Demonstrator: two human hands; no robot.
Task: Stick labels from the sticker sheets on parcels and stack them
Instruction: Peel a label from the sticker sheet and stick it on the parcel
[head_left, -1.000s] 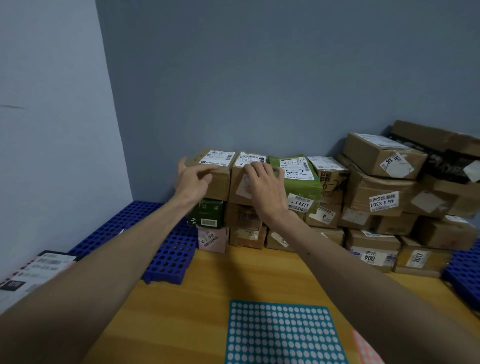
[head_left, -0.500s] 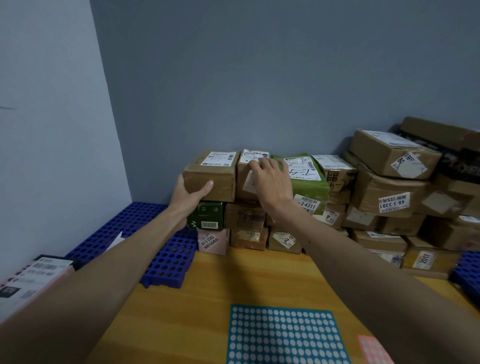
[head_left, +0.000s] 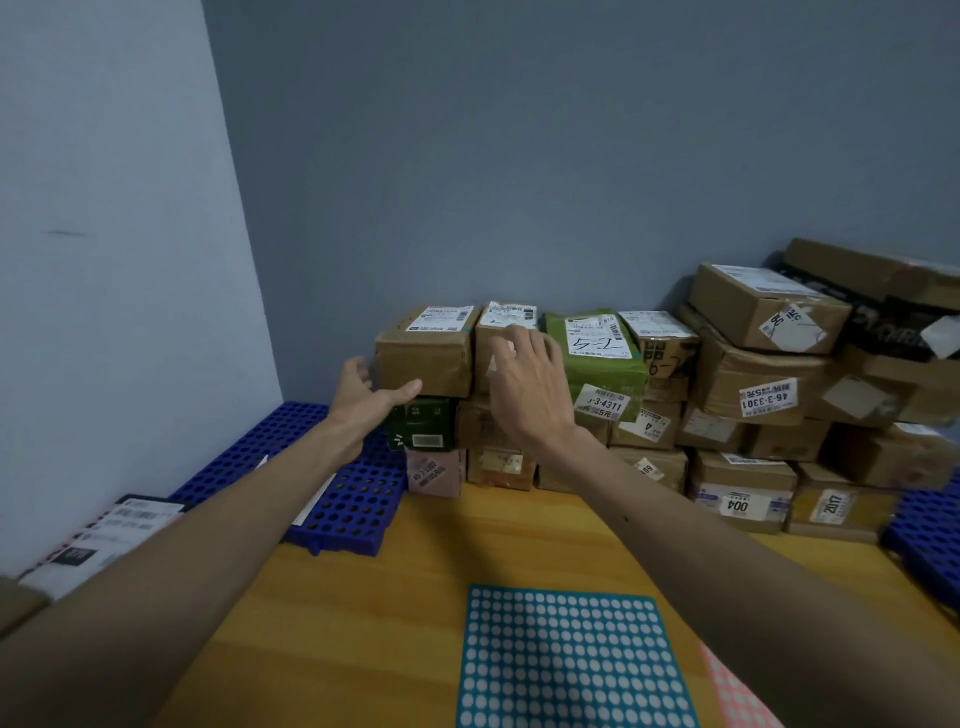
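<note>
At the far edge of the wooden table, sealed cardboard parcels are stacked in rows against the grey wall; all are closed, so their contents cannot be seen. The left hand clasps the near left corner of the brown parcel on top of the leftmost column, its thumb lying along the lower front edge and its fingers curled round the left side. This parcel carries a white shipping label on its top and sits on a dark green box, which in turn rests on a small pink box. The right hand is spread, with its fingers straight and laid flat on the front of the neighbouring parcel, just left of a green parcel marked with handwriting. Larger labelled boxes are piled higher to the right. A teal sticker sheet full of white dots lies flat on the near table, with a pink sticker sheet touching its right edge. A blue perforated mat lies on the left.
</note>
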